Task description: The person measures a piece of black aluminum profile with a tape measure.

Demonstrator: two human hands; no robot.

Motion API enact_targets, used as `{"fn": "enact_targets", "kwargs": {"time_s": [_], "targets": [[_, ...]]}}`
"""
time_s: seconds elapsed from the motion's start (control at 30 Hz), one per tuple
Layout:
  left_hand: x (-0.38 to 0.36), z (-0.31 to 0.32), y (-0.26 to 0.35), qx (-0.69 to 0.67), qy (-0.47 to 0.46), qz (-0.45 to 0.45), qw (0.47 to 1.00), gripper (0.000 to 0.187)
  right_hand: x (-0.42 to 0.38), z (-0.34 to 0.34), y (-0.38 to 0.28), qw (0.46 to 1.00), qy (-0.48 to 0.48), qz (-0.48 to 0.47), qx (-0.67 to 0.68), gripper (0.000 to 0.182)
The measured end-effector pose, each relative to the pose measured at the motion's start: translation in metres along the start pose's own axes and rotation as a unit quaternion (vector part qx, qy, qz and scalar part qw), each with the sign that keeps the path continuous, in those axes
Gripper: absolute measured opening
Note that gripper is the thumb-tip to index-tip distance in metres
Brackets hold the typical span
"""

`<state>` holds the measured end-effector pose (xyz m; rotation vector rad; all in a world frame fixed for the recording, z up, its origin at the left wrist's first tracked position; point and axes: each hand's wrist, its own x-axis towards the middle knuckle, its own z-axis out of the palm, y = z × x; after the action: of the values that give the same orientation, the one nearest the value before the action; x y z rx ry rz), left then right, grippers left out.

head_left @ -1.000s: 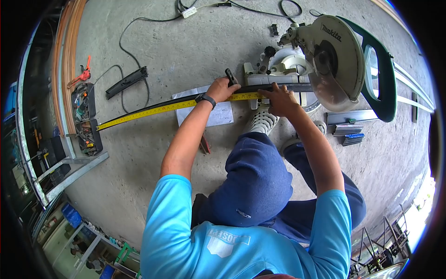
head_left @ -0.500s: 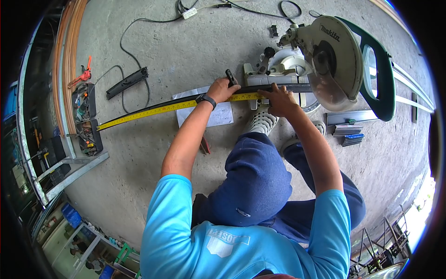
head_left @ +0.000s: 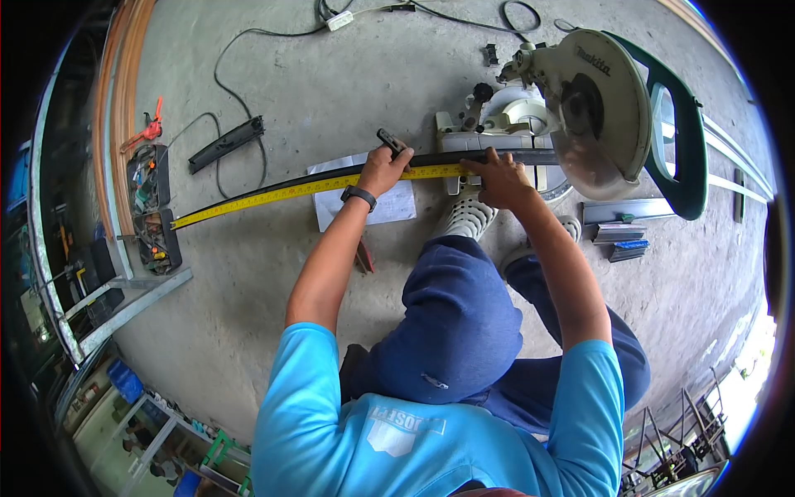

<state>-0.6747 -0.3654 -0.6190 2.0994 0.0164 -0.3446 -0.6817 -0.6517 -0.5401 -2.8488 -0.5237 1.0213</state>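
Note:
A yellow tape measure (head_left: 273, 199) stretches along a long dark bar (head_left: 331, 173), which runs from the left onto the base of a miter saw (head_left: 600, 108). My left hand (head_left: 384, 170), with a dark wristband, is closed around a black marker-like tool (head_left: 389, 142) and rests at the bar and tape. My right hand (head_left: 502, 179) presses on the tape and bar beside the saw base, its fingers bent over them. Under the bar lies a white paper sheet (head_left: 389, 205) with writing. The tape's case is not visible.
A black holder-like piece (head_left: 226, 144) and a cable (head_left: 219, 74) lie on the concrete floor. An open toolbox (head_left: 157, 240) stands at the left by long brown profiles (head_left: 124, 91). Short metal profiles (head_left: 621, 232) lie right of my shoes, below the saw.
My left hand has slid slightly left along the bar, and the black tool in it has moved left and tilted. My right hand stays in place.

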Motion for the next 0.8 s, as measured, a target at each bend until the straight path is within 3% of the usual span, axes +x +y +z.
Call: {"fn": "enact_targets", "kwargs": {"time_s": [0.63, 0.8], "targets": [[0.002, 0.012, -0.016, 0.007, -0.005, 0.021, 1.0, 0.026, 0.0, 0.003, 0.001, 1.0, 0.017, -0.007, 0.006, 0.081], [0.0, 0.009, -0.006, -0.02, -0.022, -0.011, 1.0, 0.024, 0.0, 0.004, 0.002, 1.0, 0.02, -0.009, 0.004, 0.081]]}}
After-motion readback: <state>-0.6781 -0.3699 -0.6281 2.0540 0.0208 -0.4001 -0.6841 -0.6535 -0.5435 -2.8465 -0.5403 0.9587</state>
